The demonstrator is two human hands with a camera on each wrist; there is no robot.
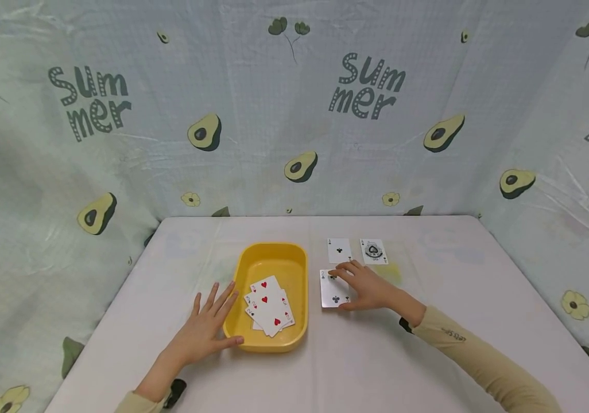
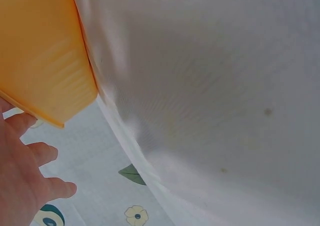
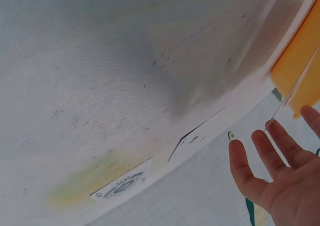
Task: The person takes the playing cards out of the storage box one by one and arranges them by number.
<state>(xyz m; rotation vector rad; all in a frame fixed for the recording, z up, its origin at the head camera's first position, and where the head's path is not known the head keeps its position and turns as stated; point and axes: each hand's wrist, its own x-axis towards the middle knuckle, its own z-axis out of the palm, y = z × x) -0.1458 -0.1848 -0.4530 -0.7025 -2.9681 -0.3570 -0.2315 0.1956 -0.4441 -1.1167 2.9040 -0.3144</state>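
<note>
In the head view my right hand [image 1: 369, 287] holds a club playing card [image 1: 330, 295] by its right side, thumb at the near edge and fingers at the far edge. That card is seen nearly edge-on in the right wrist view, at the fingertips. My left hand [image 1: 206, 327] is spread against the left side of a yellow tray [image 1: 302, 298], fingers fairly straight and the thumb at its near left corner. Inside the tray lies a small overlapping pile of face-up playing cards [image 1: 271, 312] with red hearts showing.
Behind the right hand, the ace of clubs [image 1: 339, 250] and the ace of spades [image 1: 374, 252] lie face up side by side on the white-covered table [image 1: 460, 275]. A patterned cloth [image 1: 253, 86] hangs at the back and sides.
</note>
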